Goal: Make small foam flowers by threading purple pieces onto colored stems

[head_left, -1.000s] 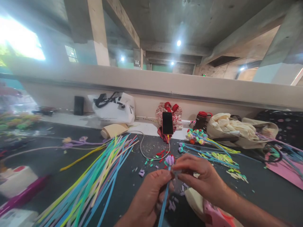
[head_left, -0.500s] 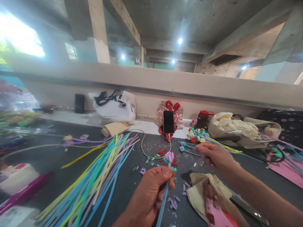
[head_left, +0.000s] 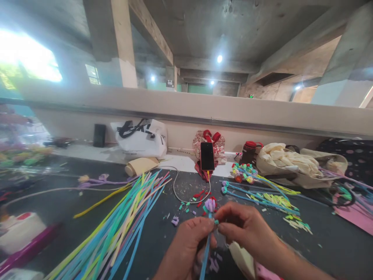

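My left hand [head_left: 194, 237] is closed around a light-blue pipe cleaner stem [head_left: 205, 254], which slants up from the bottom edge. At its top is a small purple flower head [head_left: 210, 205], with red and teal bits showing beside it. My right hand [head_left: 243, 223] has come up against the left fingertips, its thumb and index finger pinching at a small teal pipe cleaner piece [head_left: 216, 222] beside the stem. Exactly how the piece meets the stem is hidden by the fingers. Loose purple cut pieces [head_left: 214, 265] lie below the hands.
A bundle of coloured pipe cleaners [head_left: 125, 217] lies at left. Finished-looking blue stems [head_left: 247, 194] and yellow-green cut pieces [head_left: 276, 201] lie at right. A phone [head_left: 207, 156] with a cable, a white bag [head_left: 142, 140] and a dark bottle [head_left: 248, 152] stand along the back.
My right hand has moved left and down from above the stems at right to the left fingertips, and now pinches at the teal piece. My left hand still holds the stem, slightly lower in view.
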The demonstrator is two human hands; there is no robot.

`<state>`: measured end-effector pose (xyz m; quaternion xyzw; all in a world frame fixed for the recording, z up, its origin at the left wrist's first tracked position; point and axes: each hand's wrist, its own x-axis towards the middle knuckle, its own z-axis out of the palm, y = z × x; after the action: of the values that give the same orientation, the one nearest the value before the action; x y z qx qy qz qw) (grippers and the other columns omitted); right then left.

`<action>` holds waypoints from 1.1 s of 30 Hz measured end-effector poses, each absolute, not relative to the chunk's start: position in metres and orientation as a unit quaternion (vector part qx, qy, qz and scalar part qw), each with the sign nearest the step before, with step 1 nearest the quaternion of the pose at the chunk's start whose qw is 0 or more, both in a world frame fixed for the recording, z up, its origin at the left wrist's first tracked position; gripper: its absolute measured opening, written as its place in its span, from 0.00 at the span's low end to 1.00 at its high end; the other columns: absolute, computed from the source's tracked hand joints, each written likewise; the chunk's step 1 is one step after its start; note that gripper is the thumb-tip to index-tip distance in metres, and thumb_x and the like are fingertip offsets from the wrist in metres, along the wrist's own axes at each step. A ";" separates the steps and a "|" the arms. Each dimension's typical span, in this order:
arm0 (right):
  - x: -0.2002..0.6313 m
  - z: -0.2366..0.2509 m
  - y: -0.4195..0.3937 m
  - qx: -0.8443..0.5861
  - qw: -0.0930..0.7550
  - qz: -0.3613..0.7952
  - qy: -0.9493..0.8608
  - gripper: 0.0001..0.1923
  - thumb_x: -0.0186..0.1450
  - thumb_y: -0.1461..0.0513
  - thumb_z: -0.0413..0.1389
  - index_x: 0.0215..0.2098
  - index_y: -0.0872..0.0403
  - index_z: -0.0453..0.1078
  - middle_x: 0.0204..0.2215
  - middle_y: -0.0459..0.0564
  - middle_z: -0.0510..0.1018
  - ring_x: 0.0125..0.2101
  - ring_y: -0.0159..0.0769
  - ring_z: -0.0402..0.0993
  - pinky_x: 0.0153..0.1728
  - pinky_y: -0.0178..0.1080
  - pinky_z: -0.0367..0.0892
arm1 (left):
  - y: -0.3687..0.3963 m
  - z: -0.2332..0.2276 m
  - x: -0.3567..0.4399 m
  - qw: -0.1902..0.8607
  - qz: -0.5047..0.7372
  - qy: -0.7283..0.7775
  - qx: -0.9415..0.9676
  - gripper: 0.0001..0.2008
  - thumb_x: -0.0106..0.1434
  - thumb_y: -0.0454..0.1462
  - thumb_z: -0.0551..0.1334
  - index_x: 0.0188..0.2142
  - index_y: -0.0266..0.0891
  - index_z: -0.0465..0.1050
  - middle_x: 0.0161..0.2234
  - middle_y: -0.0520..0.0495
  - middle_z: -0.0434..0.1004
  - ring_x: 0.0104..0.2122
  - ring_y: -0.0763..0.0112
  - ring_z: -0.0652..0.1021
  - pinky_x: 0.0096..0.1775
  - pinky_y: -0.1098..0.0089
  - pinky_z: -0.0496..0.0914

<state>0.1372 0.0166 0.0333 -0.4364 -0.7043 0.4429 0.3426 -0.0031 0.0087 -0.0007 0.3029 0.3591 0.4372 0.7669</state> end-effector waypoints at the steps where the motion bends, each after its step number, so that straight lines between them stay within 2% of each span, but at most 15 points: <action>1: 0.138 0.033 0.016 -0.431 0.346 0.414 -0.723 0.05 0.52 0.65 0.54 0.29 0.55 0.69 0.19 0.42 0.70 0.20 0.26 0.63 0.20 0.29 0.59 | 0.009 -0.001 -0.003 0.773 0.436 0.352 0.297 0.14 0.45 0.42 0.61 0.14 0.34 0.64 0.08 0.55 0.61 0.07 0.86 0.57 0.11 0.80 0.48; 6: 0.143 0.035 0.016 -0.357 0.361 0.242 -0.827 0.04 0.56 0.64 0.53 0.30 0.52 0.69 0.24 0.45 0.72 0.24 0.28 0.66 0.25 0.29 0.60 | 0.008 -0.002 -0.003 0.776 0.451 0.340 0.280 0.13 0.42 0.41 0.62 0.14 0.34 0.63 0.08 0.56 0.60 0.07 0.85 0.58 0.11 0.81 0.47; 10: 0.144 0.040 0.015 -0.313 0.333 0.180 -0.871 0.05 0.59 0.64 0.50 0.29 0.53 0.67 0.25 0.46 0.72 0.28 0.29 0.67 0.30 0.31 0.61 | 0.008 0.000 -0.002 0.781 0.442 0.341 0.281 0.11 0.41 0.39 0.63 0.15 0.34 0.63 0.11 0.55 0.63 0.09 0.85 0.60 0.11 0.81 0.48; 13: 0.145 0.040 0.015 -0.360 0.325 0.233 -0.843 0.05 0.58 0.64 0.50 0.27 0.54 0.66 0.23 0.45 0.69 0.24 0.27 0.66 0.25 0.30 0.60 | 0.009 -0.001 -0.003 0.785 0.417 0.347 0.300 0.11 0.45 0.41 0.61 0.18 0.34 0.65 0.11 0.54 0.64 0.08 0.85 0.60 0.11 0.80 0.48; 18: 0.147 0.030 0.020 -0.435 0.354 0.474 -0.679 0.06 0.58 0.61 0.49 0.26 0.55 0.63 0.14 0.39 0.63 0.13 0.23 0.59 0.12 0.26 0.51 | 0.013 -0.007 -0.005 0.764 0.407 0.345 0.362 0.15 0.48 0.45 0.59 0.18 0.33 0.66 0.06 0.58 0.58 0.05 0.85 0.55 0.10 0.79 0.44; 22: 0.147 0.023 0.023 -0.443 0.361 0.493 -0.656 0.07 0.56 0.60 0.51 0.25 0.56 0.63 0.12 0.38 0.62 0.12 0.22 0.58 0.10 0.25 0.49 | 0.011 -0.006 -0.005 0.763 0.396 0.353 0.368 0.16 0.49 0.45 0.59 0.17 0.33 0.65 0.06 0.59 0.55 0.06 0.86 0.54 0.10 0.80 0.43; 25: 0.145 0.024 0.020 -0.443 0.363 0.404 -0.713 0.05 0.57 0.62 0.50 0.25 0.56 0.63 0.16 0.40 0.64 0.14 0.23 0.61 0.14 0.26 0.55 | 0.006 -0.001 -0.003 0.771 0.410 0.354 0.336 0.16 0.50 0.44 0.59 0.17 0.33 0.65 0.06 0.58 0.56 0.06 0.86 0.54 0.10 0.79 0.43; 27: 0.145 0.025 0.017 -0.421 0.362 0.289 -0.780 0.05 0.58 0.64 0.50 0.25 0.55 0.64 0.20 0.43 0.67 0.18 0.25 0.64 0.19 0.27 0.59 | 0.003 0.000 -0.002 0.771 0.422 0.357 0.316 0.14 0.48 0.43 0.60 0.17 0.34 0.64 0.06 0.59 0.57 0.06 0.86 0.54 0.10 0.79 0.43; 30: 0.146 0.025 0.016 -0.360 0.344 0.122 -0.859 0.05 0.60 0.65 0.48 0.27 0.54 0.65 0.24 0.45 0.70 0.26 0.28 0.67 0.26 0.29 0.60 | 0.002 -0.001 -0.001 0.779 0.419 0.349 0.308 0.15 0.47 0.43 0.61 0.16 0.34 0.64 0.06 0.59 0.55 0.06 0.86 0.53 0.11 0.79 0.43; 33: 0.148 0.024 0.015 -0.319 0.333 0.091 -0.883 0.05 0.60 0.64 0.48 0.29 0.53 0.65 0.27 0.46 0.72 0.29 0.29 0.67 0.29 0.30 0.60 | 0.001 -0.001 -0.002 0.788 0.410 0.339 0.309 0.14 0.48 0.42 0.61 0.16 0.35 0.63 0.05 0.60 0.54 0.06 0.86 0.53 0.11 0.79 0.44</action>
<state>0.1480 0.0153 0.0242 -0.3192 -0.8827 0.0906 0.3329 -0.0019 0.0014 -0.0010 0.3093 0.3387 0.4100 0.7884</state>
